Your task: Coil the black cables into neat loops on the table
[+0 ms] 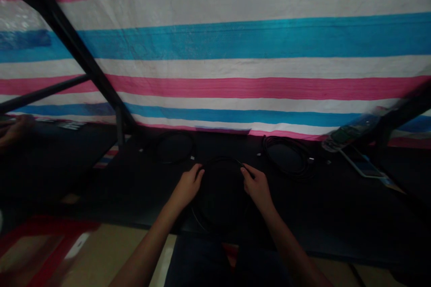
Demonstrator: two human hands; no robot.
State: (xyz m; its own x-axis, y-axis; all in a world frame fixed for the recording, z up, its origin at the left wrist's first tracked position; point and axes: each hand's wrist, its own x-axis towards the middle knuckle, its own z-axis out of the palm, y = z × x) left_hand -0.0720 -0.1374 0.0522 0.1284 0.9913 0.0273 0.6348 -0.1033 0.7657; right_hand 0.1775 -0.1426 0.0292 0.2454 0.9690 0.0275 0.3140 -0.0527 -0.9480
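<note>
Your two hands sit in the lower middle of the frame, on a dark table (336, 215). Between them lies a black cable loop (220, 197), bent into a round ring that lies flat on the table.

Your left hand (186, 187) rests on the left side of the ring. Its fingers curl down onto the cable, but the picture is too dark to show whether they close around it. Your right hand (257, 187) is on the upper right side of the ring. Its fingers pinch the thin black cable near one end. With one hand on each side, the ring probably keeps its round shape and does not spring open.

The cable is thin and black, so it is hard to see against the dark table. It looks soft and bendy.

Two more coils lie higher up on the table. The left coil (175, 148) is above your left hand, and the right coil (286, 157) is above your right hand. They sit apart from each other and from your ring.

A striped sheet (235, 45) in pink, white and blue fills the top of the frame. A phone (365, 168) lies at the right.
</note>
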